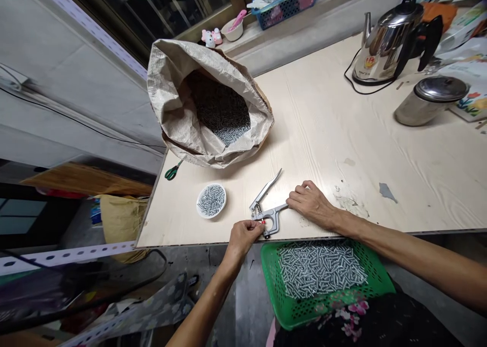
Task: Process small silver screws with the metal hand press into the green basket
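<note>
- Kettle [388, 45] label [370, 63]: too small to read.
- Sack [171, 103], bowl [206, 215], basket [271, 281]: all 3 hold metal bits [323, 268].
- Pliers [276, 222] at the table's [315, 134] near edge.
- Right hand [310, 205] grasps the pliers; left hand [242, 238] at their head, cannot tell its grip.

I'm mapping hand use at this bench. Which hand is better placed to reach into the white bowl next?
Probably the left hand: it is closer to the white bowl, though its fingers are at the head of the pliers. The right hand is farther off and grips a handle.
</note>
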`<state>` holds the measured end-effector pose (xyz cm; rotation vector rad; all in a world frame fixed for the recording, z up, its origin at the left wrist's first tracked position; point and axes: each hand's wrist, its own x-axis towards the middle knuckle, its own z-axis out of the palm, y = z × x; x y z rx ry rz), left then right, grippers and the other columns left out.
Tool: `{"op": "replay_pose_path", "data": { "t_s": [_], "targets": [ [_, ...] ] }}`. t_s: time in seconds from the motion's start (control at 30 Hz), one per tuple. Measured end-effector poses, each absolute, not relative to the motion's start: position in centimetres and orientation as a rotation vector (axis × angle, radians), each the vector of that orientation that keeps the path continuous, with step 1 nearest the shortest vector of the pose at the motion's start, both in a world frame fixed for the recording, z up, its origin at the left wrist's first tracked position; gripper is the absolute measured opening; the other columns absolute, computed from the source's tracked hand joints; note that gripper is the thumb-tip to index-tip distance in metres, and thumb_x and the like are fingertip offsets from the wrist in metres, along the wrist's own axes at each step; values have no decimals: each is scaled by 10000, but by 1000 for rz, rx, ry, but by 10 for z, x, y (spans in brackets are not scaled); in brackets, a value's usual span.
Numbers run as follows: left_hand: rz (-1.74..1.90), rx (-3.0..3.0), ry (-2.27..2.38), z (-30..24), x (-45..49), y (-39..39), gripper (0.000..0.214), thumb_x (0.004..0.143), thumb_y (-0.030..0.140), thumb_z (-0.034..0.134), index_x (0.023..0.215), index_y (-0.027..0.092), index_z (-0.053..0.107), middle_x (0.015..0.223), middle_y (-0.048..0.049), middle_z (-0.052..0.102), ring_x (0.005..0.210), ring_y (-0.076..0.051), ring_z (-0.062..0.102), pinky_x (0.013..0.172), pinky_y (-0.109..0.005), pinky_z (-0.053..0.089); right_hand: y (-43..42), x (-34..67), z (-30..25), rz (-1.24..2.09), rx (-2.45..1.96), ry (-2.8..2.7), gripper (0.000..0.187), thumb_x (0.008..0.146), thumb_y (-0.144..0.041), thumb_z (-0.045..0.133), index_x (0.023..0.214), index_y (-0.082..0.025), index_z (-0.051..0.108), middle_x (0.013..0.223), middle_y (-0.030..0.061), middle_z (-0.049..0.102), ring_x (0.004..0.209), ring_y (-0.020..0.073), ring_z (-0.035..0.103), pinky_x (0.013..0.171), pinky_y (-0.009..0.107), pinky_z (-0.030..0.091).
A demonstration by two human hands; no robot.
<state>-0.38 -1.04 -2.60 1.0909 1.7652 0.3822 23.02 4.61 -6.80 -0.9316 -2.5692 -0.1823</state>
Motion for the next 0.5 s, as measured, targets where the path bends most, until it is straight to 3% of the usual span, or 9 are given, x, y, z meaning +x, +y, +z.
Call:
{"op": "replay_pose_path", "data": {
  "t_s": [0.2,0.37,0.5],
  "targets": [
    [375,1165,1799,-25,-1,-14,352,627,471,642,634,119,665,550,-14,590,530,-121,482,545,-244,341,46,230,-67,-106,-953,-2601,255,973,-178,366,804,-208,555,749,4,575,734,173,403,749,357,241],
    [318,1270,1846,-25,0,-17,312,648,439,636,581,135,650,538,-12,584,543,-135,507,529,-241,347,45,229,-66,-19,-988,-2581,248,966,-163,383,809,-200,572,766,12,588,756,173,426,740,356,238],
    [295,1262,1819,-22,1,-16,319,660,444,632,571,138,641,520,-1,559,526,-129,491,528,-243,348,47,235,-58,241,-1045,-2578,204,950,-289,464,827,-201,601,817,17,605,785,175,451,722,342,244]
  ]
}}
